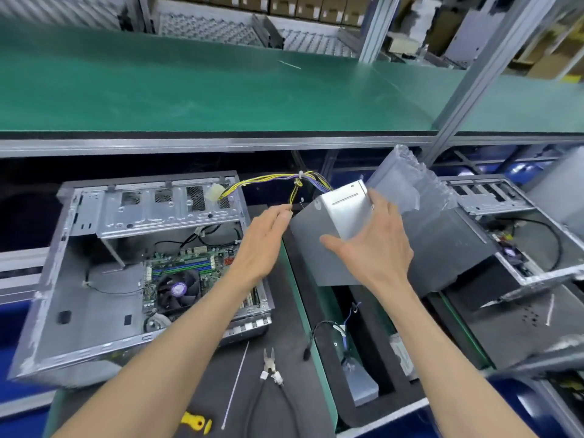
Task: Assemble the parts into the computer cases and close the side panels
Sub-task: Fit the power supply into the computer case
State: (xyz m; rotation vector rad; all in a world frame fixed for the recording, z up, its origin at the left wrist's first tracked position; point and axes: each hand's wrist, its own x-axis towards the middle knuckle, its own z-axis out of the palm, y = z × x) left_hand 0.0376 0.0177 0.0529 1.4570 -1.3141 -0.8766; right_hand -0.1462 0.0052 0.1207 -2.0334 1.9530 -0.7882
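Close to us on the bench (284,406) lie a yellow scraper (196,422), partly cut off at the bottom edge, a white zip tie (235,382) and a pair of small cutters (271,366). To their right we see a dark tray (385,393) with a loose black wire (319,335) and a small silver part (360,387); we cannot tell what that part is.

Our left hand (262,245) is flat and open, with its fingertips touching the thin yellow wires (268,181). Our right hand (376,245) grips the silver power box (335,235) from the right side, thumb on the front and fingers over the top. The box is held up in the air between the two cases. Its long side runs away from us, and the far end, where the wires come out, is tipped up. Our hand hides part of it.

The open case (94,263) on the left lies on its side, with its board and fan (178,290) showing. Our left arm covers its near right corner. A second case (493,210) on the right is half hidden behind the box and a blurry clear bag (407,178).

Farther back runs a long green shelf (205,90), and blurry boxes (300,6) sit behind it.
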